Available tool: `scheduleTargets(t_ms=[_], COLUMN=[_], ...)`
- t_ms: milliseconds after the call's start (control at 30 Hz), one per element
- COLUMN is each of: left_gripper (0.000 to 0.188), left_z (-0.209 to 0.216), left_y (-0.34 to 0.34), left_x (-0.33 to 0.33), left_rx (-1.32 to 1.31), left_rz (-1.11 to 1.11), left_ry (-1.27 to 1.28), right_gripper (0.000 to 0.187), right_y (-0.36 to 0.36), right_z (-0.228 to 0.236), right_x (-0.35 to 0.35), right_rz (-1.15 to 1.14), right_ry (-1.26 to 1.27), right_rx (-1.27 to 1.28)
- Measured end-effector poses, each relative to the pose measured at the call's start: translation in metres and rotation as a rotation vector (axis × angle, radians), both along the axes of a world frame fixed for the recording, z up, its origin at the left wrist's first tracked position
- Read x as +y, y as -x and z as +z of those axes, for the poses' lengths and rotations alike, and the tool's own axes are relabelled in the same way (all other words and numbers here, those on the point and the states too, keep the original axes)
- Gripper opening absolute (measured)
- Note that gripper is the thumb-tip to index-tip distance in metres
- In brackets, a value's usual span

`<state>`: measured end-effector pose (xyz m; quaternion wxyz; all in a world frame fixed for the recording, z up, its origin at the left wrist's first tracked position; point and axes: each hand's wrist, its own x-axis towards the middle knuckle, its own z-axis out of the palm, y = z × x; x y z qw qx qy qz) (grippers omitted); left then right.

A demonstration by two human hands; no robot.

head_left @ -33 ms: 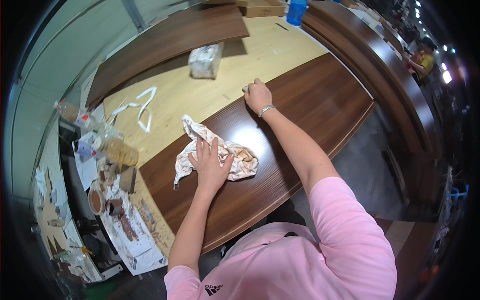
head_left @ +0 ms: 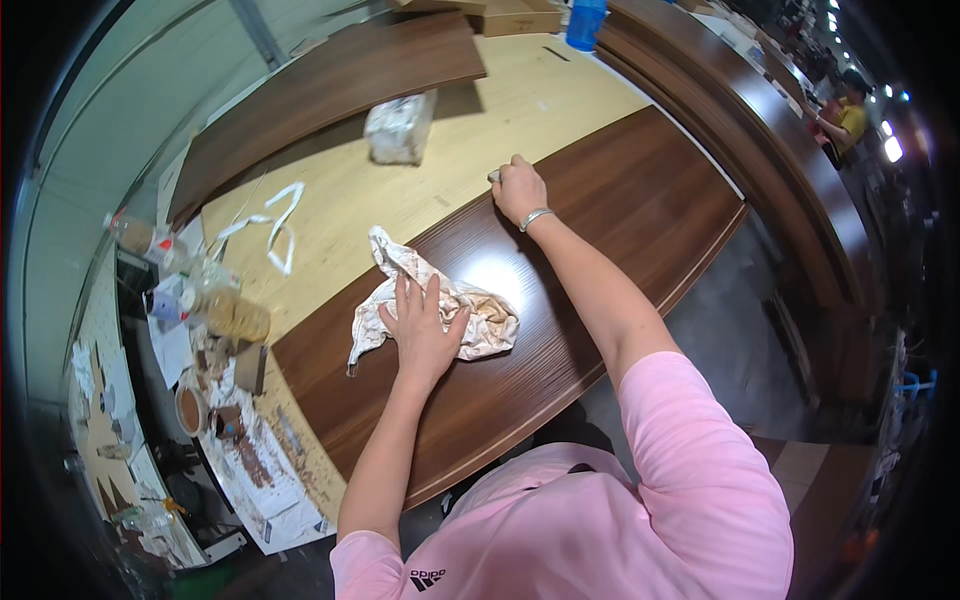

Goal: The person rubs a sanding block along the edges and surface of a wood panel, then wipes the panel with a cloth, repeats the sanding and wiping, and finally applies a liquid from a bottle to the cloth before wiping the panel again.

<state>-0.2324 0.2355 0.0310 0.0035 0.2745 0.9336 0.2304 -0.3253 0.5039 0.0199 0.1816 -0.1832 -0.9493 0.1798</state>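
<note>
Lying on the dark brown panel (head_left: 630,205), the stained cloth (head_left: 488,322) is partly covered by the left hand (head_left: 424,332), fingers spread. At the panel's far edge, a small pale object (head_left: 494,176) is grasped by the curled right hand (head_left: 521,192). The panel might be smeared by stains, or scratched if the object slips.

Head-worn fisheye view, facing down, near
</note>
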Motion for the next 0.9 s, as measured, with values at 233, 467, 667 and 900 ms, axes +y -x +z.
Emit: scheduleTargets(t_ms=[233,467,667,900], left_gripper=[0.062,0.064,0.064,0.064], left_z=[-0.003,0.005,0.005,0.004], left_y=[0.002,0.006,0.005,0.003], left_x=[0.099,0.105,0.103,0.107], left_rx=[0.131,0.054,0.027,0.037], left_rz=[-0.002,0.024,0.055,0.073], left_ry=[0.161,0.191,0.228,0.221], right_gripper=[0.017,0.018,0.020,0.023], right_y=[-0.001,0.004,0.009,0.001], right_z=[-0.003,-0.008,0.000,-0.006], right_x=[0.216,0.417,0.492,0.508], right_rz=[-0.081,-0.147,-0.201,-0.083], right_ry=[-0.011,-0.004,-0.093,0.189], right_rx=[0.005,0.039,-0.054,0.074])
